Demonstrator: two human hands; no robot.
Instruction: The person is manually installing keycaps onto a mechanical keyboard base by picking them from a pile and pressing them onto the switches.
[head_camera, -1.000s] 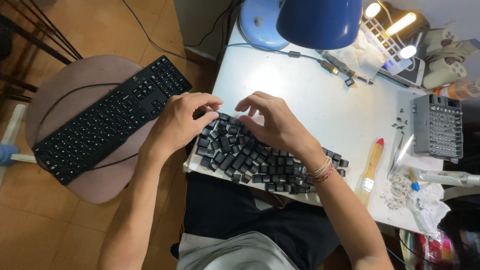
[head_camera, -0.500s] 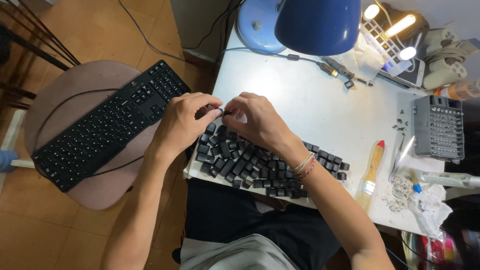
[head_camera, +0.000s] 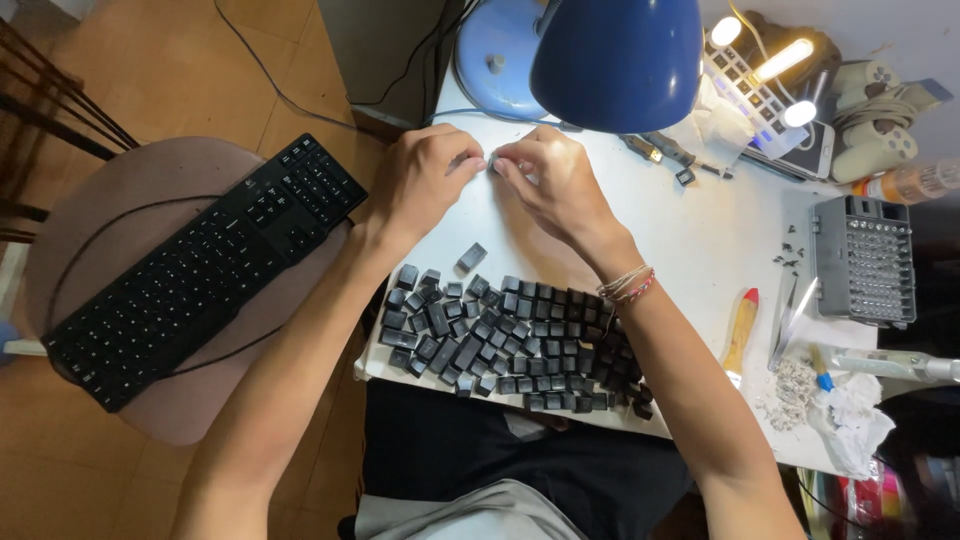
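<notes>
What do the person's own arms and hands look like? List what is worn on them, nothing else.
Both arms are bare to above the elbow, with no sleeves and no gloves. The right hand has a stack of thin string bracelets at the wrist, pale with one reddish strand. The left hand and its wrist carry nothing; no rings or watch show on either.

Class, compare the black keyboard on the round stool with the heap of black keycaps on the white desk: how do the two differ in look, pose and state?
The keyboard is one whole unit with keys set in rows; the keycaps lie loose and jumbled. The keyboard rests slantwise on the stool, apart from the hands; the keycaps spread along the desk edge under the right hand's forearm. A cable runs by the keyboard; none by the keycaps. Both are black.
</notes>
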